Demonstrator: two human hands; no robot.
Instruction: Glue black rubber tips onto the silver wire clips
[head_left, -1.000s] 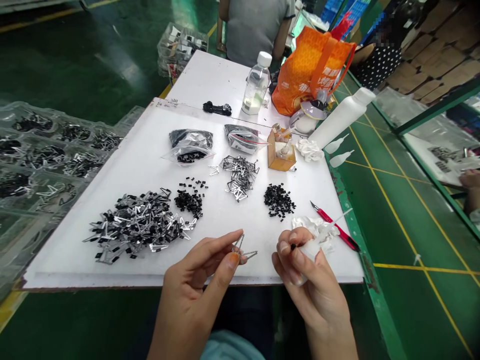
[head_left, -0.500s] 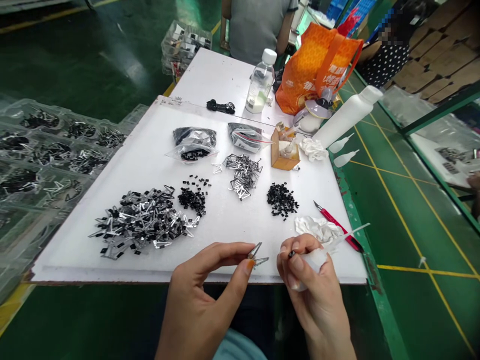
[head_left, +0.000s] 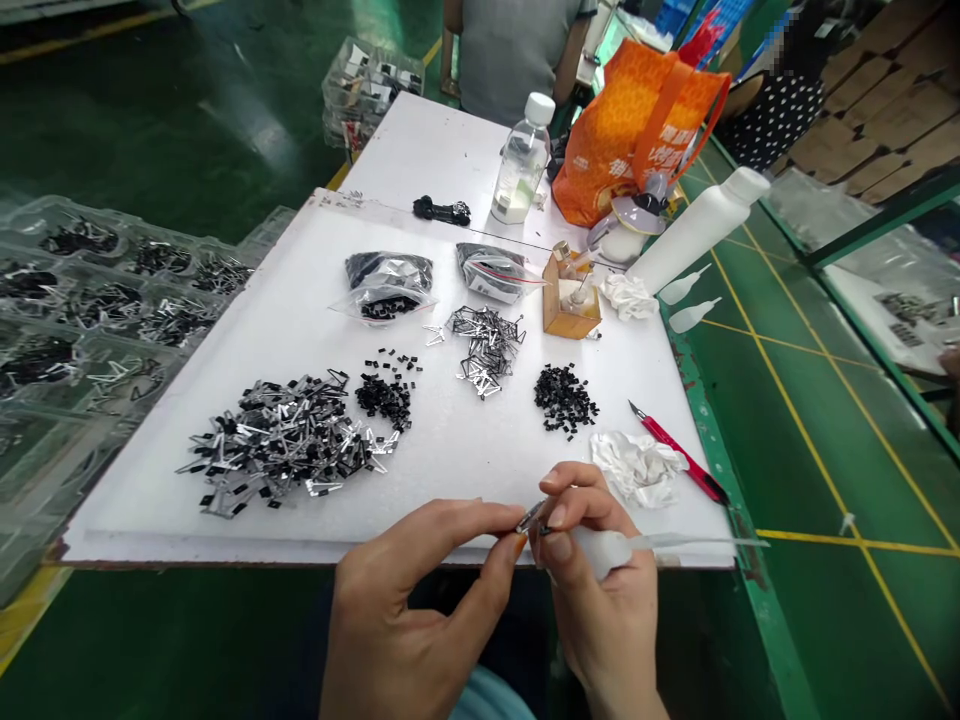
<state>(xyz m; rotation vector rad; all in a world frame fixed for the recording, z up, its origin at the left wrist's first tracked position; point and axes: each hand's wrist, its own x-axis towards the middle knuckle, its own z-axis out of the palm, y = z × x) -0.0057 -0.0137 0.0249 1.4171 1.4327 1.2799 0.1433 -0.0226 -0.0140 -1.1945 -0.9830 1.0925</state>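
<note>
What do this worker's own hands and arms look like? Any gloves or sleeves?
Both are bare, with no gloves, and no ring or watch shows. The slim left hand has an orange mark on its thumb tip, perhaps polish or tape. The right hand shows no such mark. No sleeves show; a pale teal garment lies below.

A red craft knife (head_left: pixel 679 460) with a metal blade lies on the white tabletop (head_left: pixel 457 470), just beside a crumpled white cloth (head_left: pixel 637 468). Farther back stand a clear plastic water bottle (head_left: pixel 521 165) and an orange woven bag (head_left: pixel 637 140). On the left are clear plastic trays (head_left: pixel 97 300) with dark metal parts. A person in a grey shirt (head_left: pixel 510 50) stands beyond the tabletop.
</note>
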